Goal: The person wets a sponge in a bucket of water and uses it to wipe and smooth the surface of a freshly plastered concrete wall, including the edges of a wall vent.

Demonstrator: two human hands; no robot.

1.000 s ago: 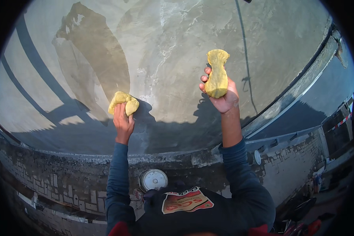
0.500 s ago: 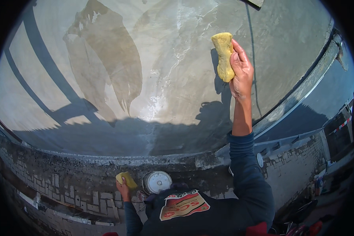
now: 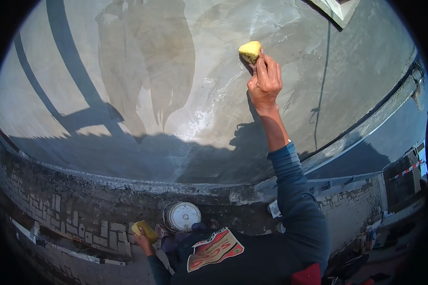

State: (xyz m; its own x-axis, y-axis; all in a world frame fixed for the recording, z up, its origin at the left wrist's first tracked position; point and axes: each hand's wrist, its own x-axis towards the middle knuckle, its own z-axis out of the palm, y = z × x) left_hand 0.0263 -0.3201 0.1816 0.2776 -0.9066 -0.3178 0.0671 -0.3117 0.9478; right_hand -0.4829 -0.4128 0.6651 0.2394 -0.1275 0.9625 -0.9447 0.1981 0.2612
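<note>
Person's right hand (image 3: 265, 81), raised before a grey wall (image 3: 295, 90) crossed by shadows, grips a yellow sponge (image 3: 250, 51); contact with the wall is unclear. The lowered left hand (image 3: 142, 240) holds a second sponge (image 3: 149, 230), left of a white bucket (image 3: 183, 217) on the ground (image 3: 102, 231).

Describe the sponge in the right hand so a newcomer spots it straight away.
Find the big grey wall filling the upper view. Right of its dark patch, the right hand grips a yellow sponge with dark speckles. Unlike the other sponge, held low by the left hand, this one is brightly sunlit.
</note>
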